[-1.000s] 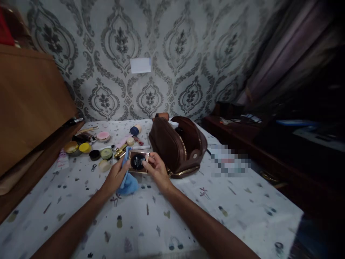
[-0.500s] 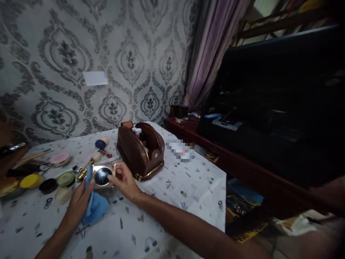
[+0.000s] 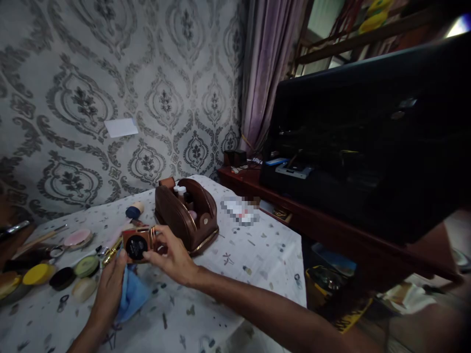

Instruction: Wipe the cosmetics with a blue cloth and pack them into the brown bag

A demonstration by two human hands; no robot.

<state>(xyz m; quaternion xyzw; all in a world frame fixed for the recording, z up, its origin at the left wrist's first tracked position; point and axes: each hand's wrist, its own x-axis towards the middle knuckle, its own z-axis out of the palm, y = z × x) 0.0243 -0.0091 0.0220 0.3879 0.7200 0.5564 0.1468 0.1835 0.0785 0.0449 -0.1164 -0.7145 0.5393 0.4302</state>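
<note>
Between both hands I hold a square, coppery-gold makeup compact [image 3: 137, 245] with a round black label facing me. My right hand [image 3: 172, 256] pinches its right edge, thumb on the lower corner. My left hand [image 3: 112, 279] grips the left side together with a blue cloth [image 3: 133, 296], which hangs down below the compact. Just beyond stands a brown makeup bag [image 3: 176, 213], unzipped and gaping, with white-capped bottles [image 3: 181, 191] inside. To the left lie a green-lidded jar [image 3: 87, 266], a black-lidded jar [image 3: 62, 278], a cream round item [image 3: 84, 289] and a yellow-lidded jar [image 3: 39, 273].
A pink compact [image 3: 78, 239] and a navy-and-beige item [image 3: 134, 211] lie farther back on the patterned white cloth [image 3: 191, 304]. Right of the bag is a pixelated patch [image 3: 241, 211]. A dark red desk [image 3: 239, 179] and large black screen [image 3: 349, 147] stand at right.
My view has swung to the right, so the table things sit farther left. Both hands keep hold of the compact, whose glare has gone as it tilts. The blue cloth stays in my left hand.
</note>
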